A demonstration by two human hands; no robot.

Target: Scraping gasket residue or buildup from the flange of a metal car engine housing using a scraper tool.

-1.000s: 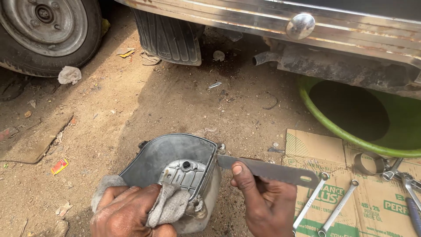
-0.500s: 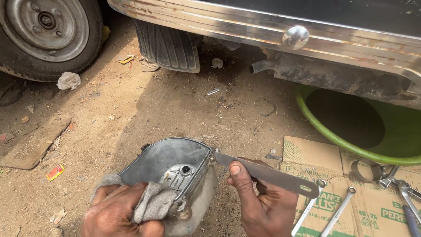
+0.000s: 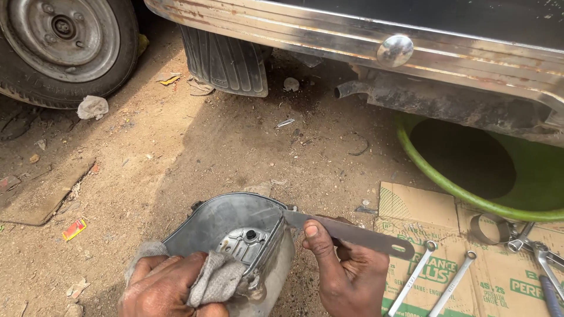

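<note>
Right, down on the dirt ground (image 3: 176, 152) the left hand (image 3: 167, 287) presses a grey rag (image 3: 216, 280) against a dished grey metal cover (image 3: 235, 232), fingers clenched over the cloth. The cover sits low in the middle of the view, tipped on its edge, hollow side up. The right hand (image 3: 346, 276) grips a flat metal blade (image 3: 352, 235), thumb on top, with the tip touching the cover's rim. Just beside that hand, two spanners (image 3: 435, 282) lie on flattened cardboard (image 3: 417, 205). Beyond that a green tub (image 3: 440, 182) sits under a vehicle's bumper (image 3: 329, 35), with a wheel (image 3: 64, 41) at top left.
</note>
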